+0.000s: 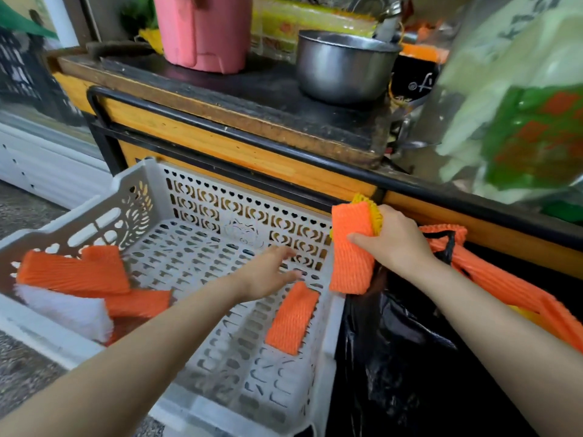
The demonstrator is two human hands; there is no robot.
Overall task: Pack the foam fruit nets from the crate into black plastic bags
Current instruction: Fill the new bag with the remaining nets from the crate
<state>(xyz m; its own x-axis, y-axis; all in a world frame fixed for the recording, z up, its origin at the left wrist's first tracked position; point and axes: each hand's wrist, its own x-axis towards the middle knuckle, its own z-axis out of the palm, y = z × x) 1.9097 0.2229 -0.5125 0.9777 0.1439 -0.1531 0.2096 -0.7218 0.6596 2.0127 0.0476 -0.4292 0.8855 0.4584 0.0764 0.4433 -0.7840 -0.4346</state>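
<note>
A white perforated crate sits low in front of me. Inside it lie one orange foam net near the right wall and a pile of orange nets with a white net at the left. My left hand hovers over the crate floor, fingers spread, holding nothing. My right hand grips a stack of orange and yellow nets above the crate's right edge. A black plastic bag hangs open just right of the crate, with more orange nets lying over its far side.
A wooden counter with a black metal rail stands behind the crate. On it are a pink plastic jug and a steel pot. A clear bag with green and red print hangs at the right.
</note>
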